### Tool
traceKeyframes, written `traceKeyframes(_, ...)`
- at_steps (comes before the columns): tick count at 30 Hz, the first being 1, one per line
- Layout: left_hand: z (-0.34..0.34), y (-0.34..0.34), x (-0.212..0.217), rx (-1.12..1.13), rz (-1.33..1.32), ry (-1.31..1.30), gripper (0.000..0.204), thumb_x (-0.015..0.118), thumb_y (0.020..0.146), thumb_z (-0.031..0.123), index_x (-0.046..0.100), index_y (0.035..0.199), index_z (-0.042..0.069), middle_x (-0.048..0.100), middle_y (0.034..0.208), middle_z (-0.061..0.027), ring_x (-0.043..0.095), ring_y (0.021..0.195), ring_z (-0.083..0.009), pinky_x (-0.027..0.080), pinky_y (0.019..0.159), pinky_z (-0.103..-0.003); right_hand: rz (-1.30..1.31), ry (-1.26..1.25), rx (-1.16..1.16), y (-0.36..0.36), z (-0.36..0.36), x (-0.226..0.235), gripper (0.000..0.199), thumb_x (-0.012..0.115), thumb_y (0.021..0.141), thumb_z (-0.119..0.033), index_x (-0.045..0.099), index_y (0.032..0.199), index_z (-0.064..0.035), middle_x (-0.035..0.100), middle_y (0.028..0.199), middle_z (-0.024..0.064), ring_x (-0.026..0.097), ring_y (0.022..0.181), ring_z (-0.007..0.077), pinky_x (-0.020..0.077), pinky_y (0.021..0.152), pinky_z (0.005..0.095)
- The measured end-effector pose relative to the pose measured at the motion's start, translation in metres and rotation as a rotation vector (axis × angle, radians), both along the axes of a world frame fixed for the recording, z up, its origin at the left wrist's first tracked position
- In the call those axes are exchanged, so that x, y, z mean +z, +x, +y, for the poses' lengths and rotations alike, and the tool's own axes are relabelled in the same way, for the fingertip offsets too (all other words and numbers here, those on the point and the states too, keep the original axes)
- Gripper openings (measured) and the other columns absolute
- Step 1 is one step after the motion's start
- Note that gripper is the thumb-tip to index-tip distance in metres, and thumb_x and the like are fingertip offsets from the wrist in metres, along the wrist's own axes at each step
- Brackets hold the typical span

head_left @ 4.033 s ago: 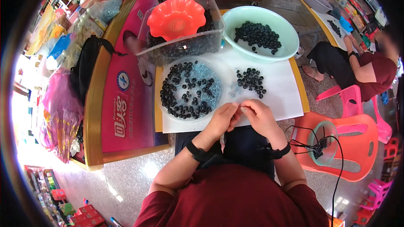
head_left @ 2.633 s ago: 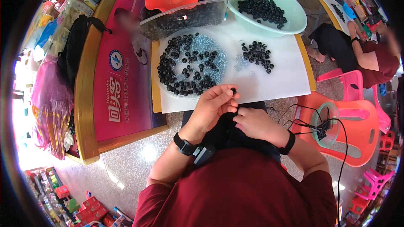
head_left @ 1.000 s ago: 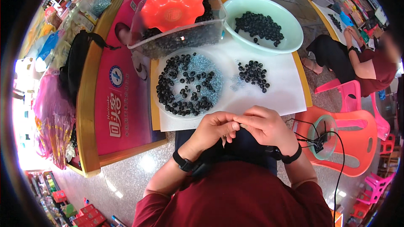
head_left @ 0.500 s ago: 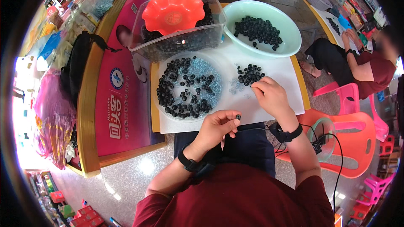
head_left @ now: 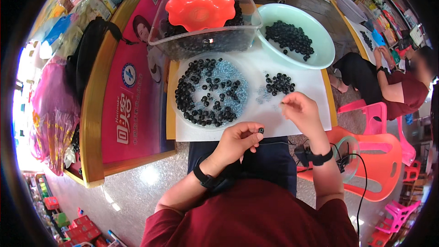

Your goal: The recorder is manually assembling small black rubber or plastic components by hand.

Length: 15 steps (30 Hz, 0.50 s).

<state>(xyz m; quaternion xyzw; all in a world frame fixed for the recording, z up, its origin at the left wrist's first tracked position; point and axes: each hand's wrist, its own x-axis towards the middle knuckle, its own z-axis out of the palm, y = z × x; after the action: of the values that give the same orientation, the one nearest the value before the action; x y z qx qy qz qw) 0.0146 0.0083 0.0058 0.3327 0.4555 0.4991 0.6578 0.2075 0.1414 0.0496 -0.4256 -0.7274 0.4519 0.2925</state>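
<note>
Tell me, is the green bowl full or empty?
Neither: the green bowl holds a small heap of black rings; most of its inside shows bare.

Left hand (head_left: pixel 239 141) pinched near lap; right hand (head_left: pixel 299 110) pinched, extended forward.

The left hand (head_left: pixel 238 141) pinches a small black ring (head_left: pixel 261 130) between thumb and fingertips just off the near edge of the white sheet (head_left: pixel 306 82), while the right hand (head_left: pixel 299 110) hovers over the sheet near a little heap of black rings (head_left: pixel 279 83), its fingertips closed on something too small to make out, perhaps a screw. Further back sit a clear round tray (head_left: pixel 244 66) of rings and silvery bits, a clear bin (head_left: pixel 249 23) holding an orange scalloped bowl (head_left: pixel 200 6), and a pale green basin (head_left: pixel 322 48) of rings.
</note>
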Motion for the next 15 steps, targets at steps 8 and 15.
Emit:
traceKeyframes(8,-0.005,-0.004,0.017,0.016,-0.004,0.088,0.028,0.068,0.093,0.011,0.063,0.119,0.001,0.065,0.088,-0.0007,0.061,0.067,-0.0065,0.047,0.05,-0.019,0.502,-0.506,0.09,-0.008,-0.042,0.01,0.015,0.067,0.088,0.003,0.062,0.101,0.002,0.069,0.089,0.0135,0.068,0.072,0.0191,0.0567,0.061,0.0291)
traceKeyframes(15,-0.009,-0.006,0.031,0.026,-0.006,0.13,0.026,0.067,0.093,0.005,0.063,0.118,-0.001,0.065,0.09,-0.0015,0.059,0.071,-0.0065,0.053,0.062,-0.022,0.579,-0.516,0.135,-0.011,-0.053,0.005,0.02,0.07,0.089,-0.003,0.066,0.108,0.0025,0.07,0.093,0.012,0.07,0.077,0.0178,0.0585,0.067,0.0279)
